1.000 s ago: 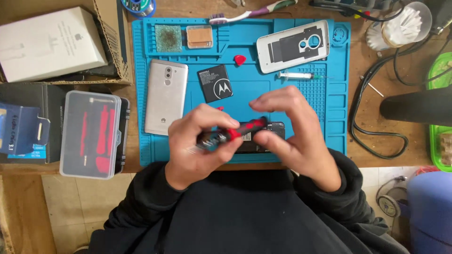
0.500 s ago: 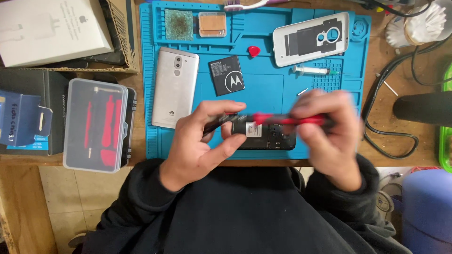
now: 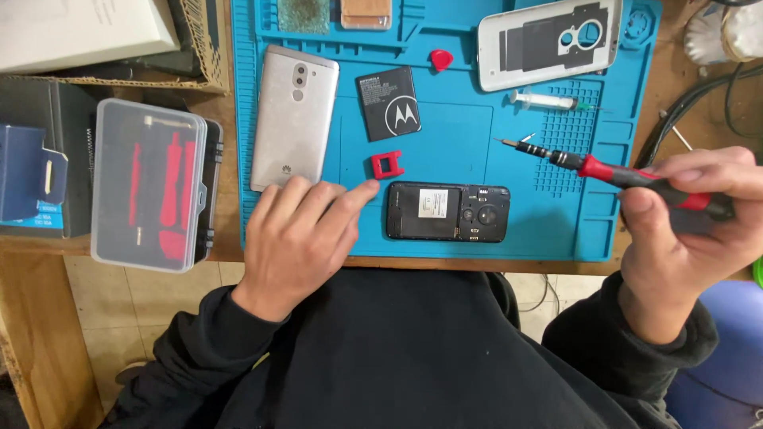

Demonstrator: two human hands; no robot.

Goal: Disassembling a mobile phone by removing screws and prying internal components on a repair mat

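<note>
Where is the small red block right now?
In the head view, the red block lies on the blue mat, left of centre, just below the battery and beside the left hand fingertips.

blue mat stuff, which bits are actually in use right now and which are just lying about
In use:
right hand holding the screwdriver
left hand, fingers by the red block
opened black phone

Lying about:
silver phone
battery
white back cover
syringe
red pick
clear tool case

Red-and-black screwdriver [image 3: 628,175] aloft, tip leftward; small red square block [image 3: 387,164] flat on blue mat [image 3: 477,230].
</note>
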